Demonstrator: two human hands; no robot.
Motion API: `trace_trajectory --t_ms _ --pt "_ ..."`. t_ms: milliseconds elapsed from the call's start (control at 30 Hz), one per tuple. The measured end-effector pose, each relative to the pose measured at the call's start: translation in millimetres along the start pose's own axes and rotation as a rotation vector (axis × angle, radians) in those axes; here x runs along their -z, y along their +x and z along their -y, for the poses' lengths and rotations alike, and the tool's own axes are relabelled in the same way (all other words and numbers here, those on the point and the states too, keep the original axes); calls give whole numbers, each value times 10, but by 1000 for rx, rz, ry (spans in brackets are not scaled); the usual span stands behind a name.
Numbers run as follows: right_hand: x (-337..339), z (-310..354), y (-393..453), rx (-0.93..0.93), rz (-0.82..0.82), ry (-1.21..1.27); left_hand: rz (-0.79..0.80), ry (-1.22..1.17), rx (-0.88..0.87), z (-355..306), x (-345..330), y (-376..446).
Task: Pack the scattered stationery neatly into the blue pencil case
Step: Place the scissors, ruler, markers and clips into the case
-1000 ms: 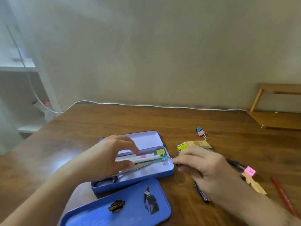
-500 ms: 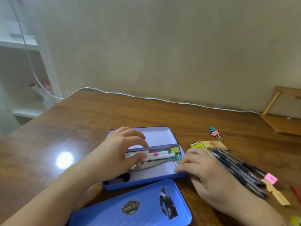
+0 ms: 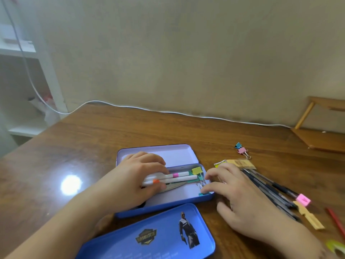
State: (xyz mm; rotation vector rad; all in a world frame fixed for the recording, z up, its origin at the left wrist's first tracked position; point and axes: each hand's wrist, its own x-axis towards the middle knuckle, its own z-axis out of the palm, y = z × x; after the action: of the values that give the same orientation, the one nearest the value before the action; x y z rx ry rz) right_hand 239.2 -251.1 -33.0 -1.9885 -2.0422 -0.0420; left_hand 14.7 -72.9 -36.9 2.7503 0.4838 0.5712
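Note:
The open blue pencil case (image 3: pixel 168 205) lies in the middle of the table, with its blue printed lid (image 3: pixel 149 236) in front of it. Inside are two white markers (image 3: pixel 183 177), a yellow binder clip (image 3: pixel 196 171) and a teal binder clip (image 3: pixel 203 193). My left hand (image 3: pixel 130 181) pinches the markers between fingers and thumb. At the case's right end, the fingertips of my right hand (image 3: pixel 242 199) touch the teal clip with the fingers nearly straight. A bundle of dark pens (image 3: pixel 270 189) lies partly under that hand.
A lilac inner tray (image 3: pixel 177 152) sits behind the case. To the right lie a sticky-note packet (image 3: pixel 239 163), blue and pink binder clips (image 3: pixel 242 149), a pink clip (image 3: pixel 303 200), a wooden peg (image 3: pixel 309 218) and a red pencil (image 3: pixel 336 221). A wooden stand (image 3: pixel 321 133) is at far right.
My right hand moved from the case's far right corner down to its near right corner, where the teal clip now lies. My left hand stays on the markers.

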Motion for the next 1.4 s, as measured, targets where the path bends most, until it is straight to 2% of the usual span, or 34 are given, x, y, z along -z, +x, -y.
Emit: trace_trajectory --t_ms 33,100,200,367,500,633,833,1000,1100,1167,1267,1400 --pt "44 -1 -11 0 -12 21 14 -7 1 -1 1 -1" --pt "181 -65 -45 -57 -141 119 55 -17 -13 11 7 -15" --pt "432 -391 -32 -247 -352 190 120 -8 -52 20 -3 -43" --pt "450 -1167 390 -598 -196 31 156 -9 -73 5 6 -28" --pt "245 -1398 630 -685 -44 44 188 -29 -64 -9 14 -31" --pt "123 -1425 661 -691 -50 -73 219 -37 -33 -36 14 -25" --pt "149 -1516 619 -681 -79 21 215 -54 -36 -55 25 -27" --pt "216 -1504 609 -696 -32 47 215 -51 -46 -60 31 -24" --pt "391 -1282 584 -626 -243 87 215 -47 -50 -54 35 -26" --pt "498 -1000 538 -529 -287 241 216 -37 -54 -48 28 -24" --pt "491 -465 471 -410 -157 461 217 -32 -63 -36 19 -22" --pt "263 -46 465 -415 -22 373 211 -40 -69 -35 21 -25"
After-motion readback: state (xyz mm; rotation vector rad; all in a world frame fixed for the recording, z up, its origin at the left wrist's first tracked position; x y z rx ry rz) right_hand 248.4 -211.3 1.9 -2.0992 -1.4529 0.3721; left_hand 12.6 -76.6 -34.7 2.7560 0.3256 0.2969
